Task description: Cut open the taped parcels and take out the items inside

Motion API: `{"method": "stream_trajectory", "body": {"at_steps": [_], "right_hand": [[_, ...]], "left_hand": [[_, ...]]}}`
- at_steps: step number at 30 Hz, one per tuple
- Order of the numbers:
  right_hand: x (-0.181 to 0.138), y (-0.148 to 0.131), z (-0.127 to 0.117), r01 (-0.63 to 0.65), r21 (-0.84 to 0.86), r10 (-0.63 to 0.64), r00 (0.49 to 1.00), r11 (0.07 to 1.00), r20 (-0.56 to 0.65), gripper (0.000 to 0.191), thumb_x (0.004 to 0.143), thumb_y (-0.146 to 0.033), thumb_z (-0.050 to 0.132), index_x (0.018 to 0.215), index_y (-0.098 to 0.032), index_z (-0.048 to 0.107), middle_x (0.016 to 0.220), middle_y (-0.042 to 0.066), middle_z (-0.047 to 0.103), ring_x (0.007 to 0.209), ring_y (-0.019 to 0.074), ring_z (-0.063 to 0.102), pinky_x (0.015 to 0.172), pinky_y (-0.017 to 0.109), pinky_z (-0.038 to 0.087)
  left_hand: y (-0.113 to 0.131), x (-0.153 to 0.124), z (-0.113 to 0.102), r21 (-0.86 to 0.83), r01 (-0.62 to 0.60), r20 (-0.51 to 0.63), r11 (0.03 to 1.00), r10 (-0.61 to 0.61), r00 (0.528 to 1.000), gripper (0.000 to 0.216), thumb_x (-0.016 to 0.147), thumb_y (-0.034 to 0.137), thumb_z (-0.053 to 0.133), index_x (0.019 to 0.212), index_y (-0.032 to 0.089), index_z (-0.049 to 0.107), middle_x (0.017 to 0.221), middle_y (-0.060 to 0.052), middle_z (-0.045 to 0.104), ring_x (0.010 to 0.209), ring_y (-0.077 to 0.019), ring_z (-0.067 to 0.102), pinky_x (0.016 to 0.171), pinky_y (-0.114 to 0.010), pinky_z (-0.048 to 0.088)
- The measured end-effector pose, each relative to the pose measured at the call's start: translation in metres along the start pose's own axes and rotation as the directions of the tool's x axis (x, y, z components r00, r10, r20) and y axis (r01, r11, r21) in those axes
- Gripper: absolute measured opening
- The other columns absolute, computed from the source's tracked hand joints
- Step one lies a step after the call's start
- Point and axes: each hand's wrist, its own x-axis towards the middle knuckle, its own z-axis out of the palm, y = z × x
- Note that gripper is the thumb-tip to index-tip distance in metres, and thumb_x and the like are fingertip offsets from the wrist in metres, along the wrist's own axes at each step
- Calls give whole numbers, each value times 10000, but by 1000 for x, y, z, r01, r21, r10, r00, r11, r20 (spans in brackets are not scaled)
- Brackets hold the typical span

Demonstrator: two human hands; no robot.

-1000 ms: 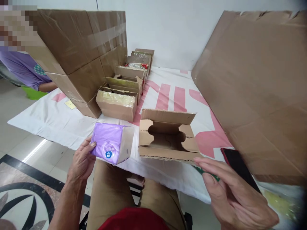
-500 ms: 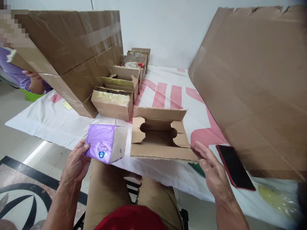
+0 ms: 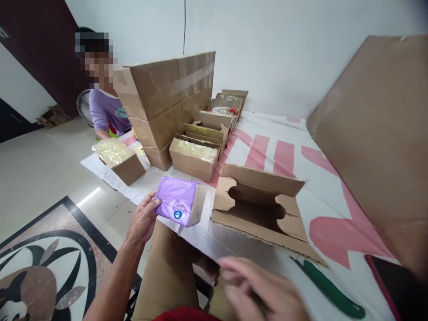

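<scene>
My left hand (image 3: 144,216) grips the left edge of a purple tissue pack (image 3: 176,199), thumb on top, above the table's front edge. The pack has a blue logo and a pale grey end. To its right an open cardboard box (image 3: 256,211) sits on the cloth, flaps spread and inside bare. My right hand (image 3: 257,285) is over my lap, in front of the box and apart from it. Motion smears its fingers, and I cannot make out anything in them.
Sealed cartons (image 3: 160,98) are stacked at left, beside a row of small open boxes (image 3: 194,156). Another filled box (image 3: 123,160) sits near a person (image 3: 103,109). A green-handled tool (image 3: 331,290), a phone (image 3: 384,285) and a large cardboard panel (image 3: 374,133) are at right.
My right hand has left the open box's right side and come down toward my lap. The view has turned left. A filled box now sits at the table's left edge.
</scene>
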Motion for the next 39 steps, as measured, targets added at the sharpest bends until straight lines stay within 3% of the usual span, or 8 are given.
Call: {"method": "stream_trajectory", "body": {"at_steps": [1,5,10,15,20,27,32,39], "right_hand": [[12,-7,25,-68,78,59,992,995,115,373,984,-266,604,1354,-277,649,1004,50,807,800,192,789,646,243,652],[46,9,114,-354,166,349,935,920,63,564,1000,-379,561,1533,-203,502,1335,167,719,1169,294,741,875,406,666],[78,56,164,-328,320,370,926,889,-79,591,1008,-400,527,1556,-195,447,1520,192,587,1367,312,611,1036,469,590],[122,87,181,-367,258,418,890,894,-180,629,983,-394,522,1547,-132,429,1549,236,545,1441,346,531,1156,550,477],[140,112,194,-394,245,444,874,886,-199,624,907,-340,577,1488,-129,495,1458,230,620,1355,354,595,1097,545,509],[146,121,197,-411,295,490,826,862,-280,522,920,-491,604,1332,-170,612,1308,175,705,1122,303,665,929,444,561],[161,127,197,-419,331,521,783,846,-339,499,899,-468,630,1274,-138,625,1118,146,747,765,218,645,737,375,564],[162,128,202,-300,304,407,820,904,-402,458,824,-248,584,1277,-197,629,1230,132,711,1078,255,661,999,432,530]], "left_hand": [[-2,4,-5,3,-21,-13,1000,21,1000,490,552,312,966,963,158,749,859,-13,769,666,-115,642,628,-219,493],[-15,20,-23,72,-113,-9,991,114,993,496,612,350,947,1031,170,750,921,-27,786,778,-143,672,740,-245,502],[-35,49,-14,148,-169,53,975,162,985,439,686,379,888,1054,188,746,951,-52,788,890,-214,696,820,-301,512],[-52,86,18,265,-206,46,942,201,978,478,762,391,842,1179,203,702,1304,-123,720,1283,-310,620,1089,-376,451],[-77,91,10,404,-182,72,896,167,983,739,809,398,780,1455,162,511,1557,-198,525,1416,-337,530,1209,-458,372],[-75,108,1,665,-237,67,708,260,963,611,838,341,651,1406,135,557,1330,-154,653,911,-195,664,891,-371,551],[-52,127,3,767,-277,180,579,220,959,355,768,289,690,1099,166,715,826,-4,684,659,-153,569,710,-305,499],[-49,117,-7,775,-274,153,569,252,956,306,752,225,703,1057,206,699,838,-3,698,692,-172,603,772,-326,519]]}}
